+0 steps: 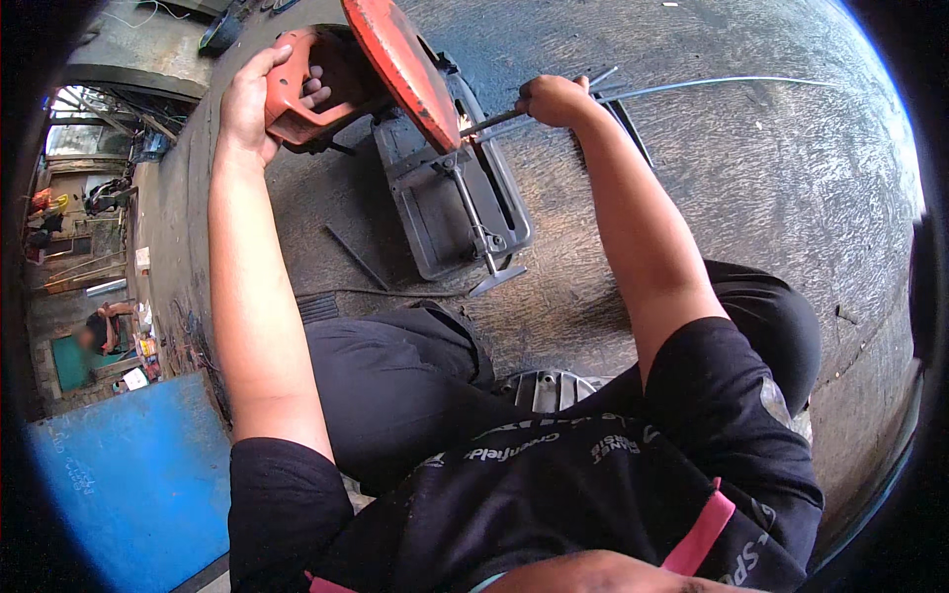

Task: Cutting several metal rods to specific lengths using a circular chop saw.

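In front of me stands a cut-off saw with a worn orange guard [400, 69] over its disc. My left hand [249, 107] is closed around the saw's orange handle [289, 97], its fingertips showing inside the grip opening. A thin metal rod [499, 120] runs in under the guard, and a small bright glow, like sparks, shows where the two meet. The rod's outer part is gripped in my right hand [556, 101]. Below the guard lies the dark metal base [435, 242] with a clamp screw [463, 193] on it. The guard hides most of the disc.
A loose bar [356, 255] lies on the dark floor [771, 168] left of the base. Beyond my right hand are a long thin rod [722, 82] and another dark bar [636, 136]. A cable [395, 293] crosses near my knees. At left are a blue panel [148, 484] and another person [107, 324].
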{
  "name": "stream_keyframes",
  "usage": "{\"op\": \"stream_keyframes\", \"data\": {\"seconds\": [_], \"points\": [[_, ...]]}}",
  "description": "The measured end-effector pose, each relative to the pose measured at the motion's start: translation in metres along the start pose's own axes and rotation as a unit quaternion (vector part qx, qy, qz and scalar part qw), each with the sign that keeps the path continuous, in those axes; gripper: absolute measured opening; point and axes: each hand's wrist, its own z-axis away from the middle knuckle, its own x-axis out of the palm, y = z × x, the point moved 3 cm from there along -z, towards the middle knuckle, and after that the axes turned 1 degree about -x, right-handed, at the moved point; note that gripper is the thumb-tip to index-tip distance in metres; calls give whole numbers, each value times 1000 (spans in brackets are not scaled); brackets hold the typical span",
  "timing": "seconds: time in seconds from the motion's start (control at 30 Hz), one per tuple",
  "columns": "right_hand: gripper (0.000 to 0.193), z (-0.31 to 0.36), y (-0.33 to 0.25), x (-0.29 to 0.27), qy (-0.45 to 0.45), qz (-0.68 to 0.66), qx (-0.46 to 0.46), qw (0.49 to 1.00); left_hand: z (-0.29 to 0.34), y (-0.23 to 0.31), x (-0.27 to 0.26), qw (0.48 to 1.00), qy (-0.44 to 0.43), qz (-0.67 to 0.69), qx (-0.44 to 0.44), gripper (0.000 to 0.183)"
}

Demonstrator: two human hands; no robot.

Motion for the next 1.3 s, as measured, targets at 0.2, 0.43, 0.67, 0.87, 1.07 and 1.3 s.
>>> {"op": "stream_keyframes", "data": {"seconds": [0.2,0.43,0.67,0.87,1.07,1.3], "points": [[33,-4,3,3,2,16,-7,1000,-2,0,0,1000,4,-4,-11,50],[33,-10,8,7,6,8,-18,1000,-3,1,0,1000,-6,-5,-4,51],[33,-9,8,8,1,-10,-26,1000,-5,0,-4,1000,-12,2,-11,54],[33,-10,8,10,0,-3,-11,1000,-5,0,-1,1000,-8,0,-13,53],[35,-14,9,14,-4,12,-27,1000,-8,-1,-9,999,-30,13,-17,52],[40,-20,86,133,-33,-396,119,910,-9,-1,6,999,-7,7,-33,50]]}}
